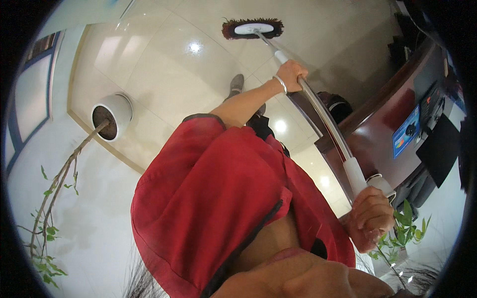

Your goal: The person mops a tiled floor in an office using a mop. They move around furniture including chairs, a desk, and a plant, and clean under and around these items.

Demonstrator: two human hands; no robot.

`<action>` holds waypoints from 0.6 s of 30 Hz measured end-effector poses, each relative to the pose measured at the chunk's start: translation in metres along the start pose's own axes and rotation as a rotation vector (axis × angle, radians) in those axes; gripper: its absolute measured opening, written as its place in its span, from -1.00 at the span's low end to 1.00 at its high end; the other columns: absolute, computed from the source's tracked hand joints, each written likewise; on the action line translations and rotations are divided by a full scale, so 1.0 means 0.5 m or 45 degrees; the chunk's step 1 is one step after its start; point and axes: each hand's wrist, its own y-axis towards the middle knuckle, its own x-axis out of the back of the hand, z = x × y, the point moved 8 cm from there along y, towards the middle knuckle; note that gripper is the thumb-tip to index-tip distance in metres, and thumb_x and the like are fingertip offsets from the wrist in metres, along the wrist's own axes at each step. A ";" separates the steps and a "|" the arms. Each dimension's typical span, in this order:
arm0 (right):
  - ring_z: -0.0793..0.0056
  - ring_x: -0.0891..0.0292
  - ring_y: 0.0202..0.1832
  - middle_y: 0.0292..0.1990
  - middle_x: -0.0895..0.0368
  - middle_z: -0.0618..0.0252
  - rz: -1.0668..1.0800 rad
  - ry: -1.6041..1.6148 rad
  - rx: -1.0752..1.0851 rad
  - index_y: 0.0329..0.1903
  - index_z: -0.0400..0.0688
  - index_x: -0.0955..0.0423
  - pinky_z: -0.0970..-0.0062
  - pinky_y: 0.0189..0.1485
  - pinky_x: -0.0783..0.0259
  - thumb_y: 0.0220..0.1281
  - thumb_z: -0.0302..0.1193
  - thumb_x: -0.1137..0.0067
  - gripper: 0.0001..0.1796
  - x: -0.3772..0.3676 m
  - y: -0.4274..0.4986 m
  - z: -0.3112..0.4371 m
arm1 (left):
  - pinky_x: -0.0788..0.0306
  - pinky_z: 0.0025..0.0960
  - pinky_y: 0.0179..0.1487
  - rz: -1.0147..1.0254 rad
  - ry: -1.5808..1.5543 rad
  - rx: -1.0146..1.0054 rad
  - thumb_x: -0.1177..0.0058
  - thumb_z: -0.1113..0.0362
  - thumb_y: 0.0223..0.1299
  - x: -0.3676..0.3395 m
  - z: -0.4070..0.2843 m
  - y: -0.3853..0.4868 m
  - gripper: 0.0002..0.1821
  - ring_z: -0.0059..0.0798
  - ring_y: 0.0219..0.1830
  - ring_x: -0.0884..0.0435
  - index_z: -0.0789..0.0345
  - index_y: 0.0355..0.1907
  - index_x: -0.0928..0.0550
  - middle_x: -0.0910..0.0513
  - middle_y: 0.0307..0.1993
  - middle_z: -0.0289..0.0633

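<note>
A flat mop point(254, 28) with a dark reddish-brown fringe and a white oval plate lies on the floor at the top centre. Its metal pole point(324, 111) runs down to the right, towards me. My left hand point(292, 75), with a silver bangle at the wrist, is closed around the lower part of the pole, just above a white collar. Around the white grip at the pole's upper end, my right hand point(372, 219) is closed.
To the right is a curved dark-wood desk point(387, 115) with a keyboard, a mouse on a blue mat point(406, 132) and a black chair or bag beneath. On the left, a white plant pot point(125, 115) stands by the wall. Leafy plant point(406, 227) at lower right.
</note>
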 end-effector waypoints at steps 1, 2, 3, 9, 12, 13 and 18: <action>0.60 -0.22 -0.83 -0.84 -0.32 0.46 -0.038 0.035 -0.004 -0.68 -0.05 -0.23 0.52 -0.65 -0.34 0.31 -0.24 -0.05 -0.56 0.023 -0.018 0.008 | -0.41 -0.15 -0.17 0.060 0.067 0.035 -0.26 0.28 -0.43 -0.029 -0.009 -0.018 -0.77 -0.10 -0.37 -0.53 0.17 -0.60 -0.51 -0.54 -0.58 -0.21; 0.61 -0.23 -0.83 -0.84 -0.32 0.47 -0.080 0.077 -0.011 -0.68 -0.04 -0.22 0.53 -0.66 -0.33 0.30 -0.24 -0.05 -0.57 0.047 -0.033 0.018 | -0.41 -0.14 -0.21 0.149 0.152 0.104 -0.26 0.25 -0.45 -0.057 -0.016 -0.041 -0.75 -0.08 -0.37 -0.54 0.18 -0.61 -0.49 -0.55 -0.57 -0.19; 0.63 -0.23 -0.84 -0.84 -0.32 0.47 -0.126 0.127 -0.024 -0.69 -0.03 -0.21 0.53 -0.66 -0.33 0.29 -0.24 -0.05 -0.57 0.074 -0.049 0.022 | -0.41 -0.12 -0.22 0.193 0.173 0.100 -0.26 0.25 -0.45 -0.076 -0.031 -0.066 -0.74 -0.06 -0.38 -0.54 0.18 -0.61 -0.48 -0.55 -0.58 -0.18; 0.64 -0.22 -0.84 -0.84 -0.30 0.51 -0.048 0.355 -0.103 -0.64 -0.01 -0.24 0.52 -0.66 -0.32 0.31 -0.24 -0.08 -0.59 0.155 -0.105 -0.012 | -0.35 -0.08 -0.32 0.178 0.053 0.281 -0.24 0.23 -0.33 -0.078 -0.078 -0.218 -0.73 -0.01 -0.45 -0.51 0.21 -0.65 -0.41 -0.48 -0.63 -0.12; 0.61 -0.21 -0.84 -0.85 -0.27 0.51 0.082 0.340 -0.084 -0.63 -0.02 -0.25 0.51 -0.66 -0.33 0.36 -0.20 -0.10 -0.56 0.158 -0.112 -0.012 | -0.30 -0.07 -0.38 0.060 0.045 0.274 -0.22 0.23 -0.25 -0.060 -0.092 -0.215 -0.71 -0.01 -0.50 -0.47 0.23 -0.67 -0.36 -0.44 -0.66 -0.12; 0.61 -0.21 -0.84 -0.85 -0.28 0.50 0.067 0.335 -0.040 -0.63 -0.02 -0.25 0.51 -0.65 -0.33 0.35 -0.19 -0.11 -0.56 0.163 -0.108 -0.003 | -0.29 -0.06 -0.39 0.015 0.032 0.261 -0.21 0.24 -0.23 -0.055 -0.094 -0.203 -0.69 -0.01 -0.51 -0.46 0.24 -0.67 -0.33 -0.43 -0.67 -0.12; 0.61 -0.23 -0.83 -0.84 -0.31 0.48 -0.025 0.285 0.029 -0.65 -0.03 -0.26 0.53 -0.65 -0.34 0.34 -0.16 -0.13 -0.54 0.161 -0.059 0.023 | -0.37 -0.13 -0.31 0.021 -0.041 0.090 -0.26 0.26 -0.32 -0.052 -0.090 -0.110 -0.68 -0.07 -0.47 -0.52 0.22 -0.69 -0.34 -0.50 -0.65 -0.18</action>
